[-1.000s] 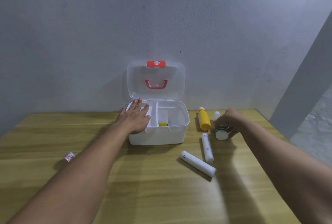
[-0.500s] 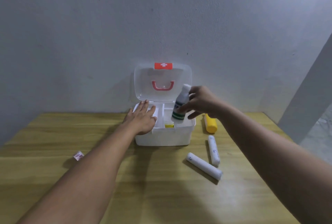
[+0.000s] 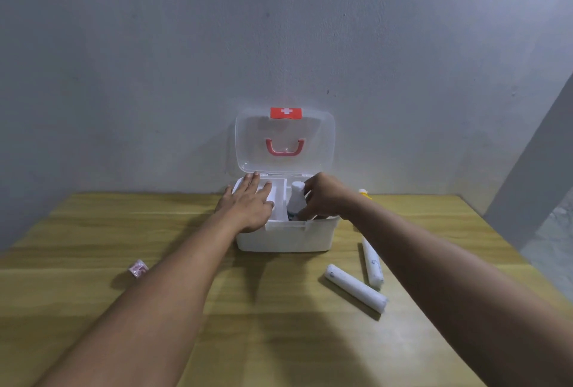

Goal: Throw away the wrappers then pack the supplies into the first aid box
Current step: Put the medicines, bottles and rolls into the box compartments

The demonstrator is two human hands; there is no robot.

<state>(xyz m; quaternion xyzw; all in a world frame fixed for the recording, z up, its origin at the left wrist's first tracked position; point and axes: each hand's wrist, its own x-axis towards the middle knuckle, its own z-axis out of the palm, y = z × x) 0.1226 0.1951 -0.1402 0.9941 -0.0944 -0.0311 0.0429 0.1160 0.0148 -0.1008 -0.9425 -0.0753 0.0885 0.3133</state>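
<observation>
The white first aid box [image 3: 285, 236] stands open on the wooden table, its clear lid [image 3: 319, 141] upright against the wall. My left hand [image 3: 249, 205] lies flat over the box's left compartment. My right hand [image 3: 324, 197] grips a white bottle [image 3: 297, 197] and holds it upright inside the right compartment. Two white bandage rolls [image 3: 355, 288] [image 3: 372, 262] lie on the table right of the box. A yellow bottle [image 3: 364, 193] is mostly hidden behind my right forearm. A small pink wrapper [image 3: 138, 268] lies left of my left arm.
The wooden table [image 3: 279, 340] ends at a grey wall behind the box. A grey pillar [image 3: 539, 163] stands at the right, past the table's right edge.
My right hand picked up the white bottle from the table on the right, carried it over the box and lowered it into the right compartment. My left hand stayed on the box.
</observation>
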